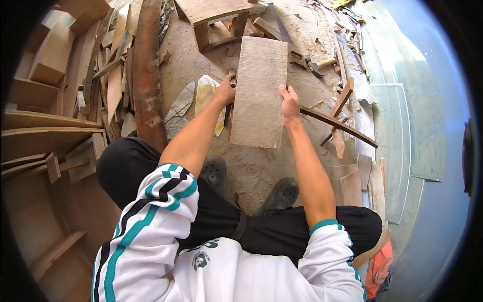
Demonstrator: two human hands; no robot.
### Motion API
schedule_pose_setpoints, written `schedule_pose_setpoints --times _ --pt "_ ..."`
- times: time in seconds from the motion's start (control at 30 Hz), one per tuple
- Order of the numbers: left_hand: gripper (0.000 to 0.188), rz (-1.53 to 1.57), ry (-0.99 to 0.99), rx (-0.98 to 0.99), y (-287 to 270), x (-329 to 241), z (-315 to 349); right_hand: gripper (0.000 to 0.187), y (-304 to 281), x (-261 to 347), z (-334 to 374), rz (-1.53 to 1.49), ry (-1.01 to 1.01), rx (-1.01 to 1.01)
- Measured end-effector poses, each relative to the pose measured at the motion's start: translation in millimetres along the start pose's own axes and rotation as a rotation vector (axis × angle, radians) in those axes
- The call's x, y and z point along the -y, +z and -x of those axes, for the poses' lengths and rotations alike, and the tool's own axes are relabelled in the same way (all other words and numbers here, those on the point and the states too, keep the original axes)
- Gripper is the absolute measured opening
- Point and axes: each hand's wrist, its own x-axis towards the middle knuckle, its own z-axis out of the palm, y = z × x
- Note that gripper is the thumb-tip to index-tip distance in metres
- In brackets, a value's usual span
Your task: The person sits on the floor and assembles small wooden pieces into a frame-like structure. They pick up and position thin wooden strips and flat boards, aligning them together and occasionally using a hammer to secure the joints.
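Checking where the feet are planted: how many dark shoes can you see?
2: one dark shoe below the left forearm, another beside the right forearm, both on the sandy ground below the board.

Your approach over the sandy floor (254,168) below the board (259,93) lay open. A dark slat (338,126) crowded your right hand (290,103); stacked offcuts (108,75) and a long plank (147,75) blocked the left.

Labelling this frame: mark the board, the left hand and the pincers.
board (259,90), head view, middle of its flat face
left hand (226,90), head view, back of the hand at the board's left edge
pincers (313,65), head view, the dark jaws, lying on the sandy ground
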Motion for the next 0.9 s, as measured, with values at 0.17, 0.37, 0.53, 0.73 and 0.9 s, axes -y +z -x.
schedule_pose_setpoints --times 0.17,0.37,0.53,0.73,0.9 --pt "0.068 -0.015 -0.004 -0.016 4 -11 6 0.038 -7 -4 0 -0.05 0.022 -0.033" --pt "0.065 0.037 0.001 -0.027 6 1 -1 0.041 -7 -6 -5 -0.005 0.015 -0.016" --pt "0.064 0.028 -0.055 -0.021 4 -4 3 0.045 -4 -12 -6 -0.023 0.011 -0.012" --pt "0.071 0.076 -0.044 0.016 5 -1 0 0.046 -10 -23 -13 -0.021 0.018 -0.081" --pt "0.071 0.014 -0.061 0.002 6 -1 2 0.048 3 -6 5 -0.047 0.055 -0.026"
